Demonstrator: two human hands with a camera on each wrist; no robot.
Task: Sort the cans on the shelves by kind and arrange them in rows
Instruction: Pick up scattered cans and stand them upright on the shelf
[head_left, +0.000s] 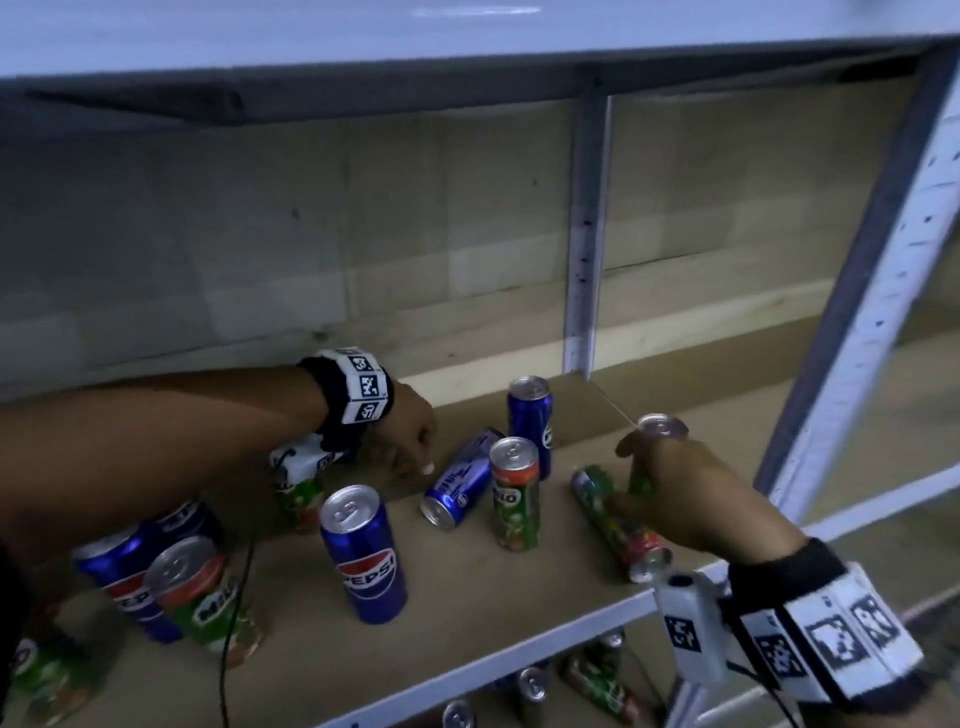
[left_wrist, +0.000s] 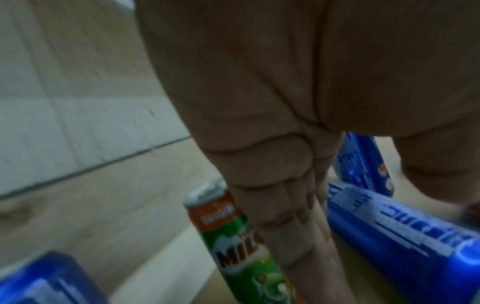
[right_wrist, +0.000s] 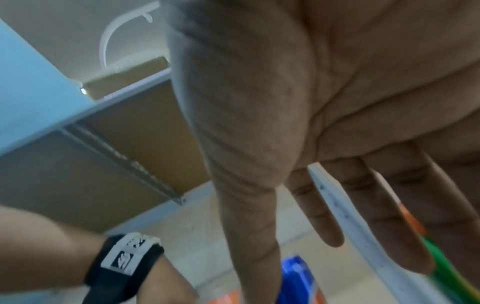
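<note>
Right now the right hand (head_left: 670, 488) curls around an upright green Milo can (head_left: 647, 467) with a silver top on the brown shelf board (head_left: 519, 597), a toppled green Milo can (head_left: 618, 525) lying touching it at its 8 o'clock. At 9 o'clock the left hand (head_left: 405, 436), fingers loosely curled and holding nothing, hovers just beside a toppled blue Pepsi can (head_left: 462, 480). Other blue and green cans stand mixed across the shelf.

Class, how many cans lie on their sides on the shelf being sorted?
2. A blue metal Pepsi can lies just right of the left hand; a green metal Milo can lies beside the right hand, near the front edge. The left arm may hide more.
</note>
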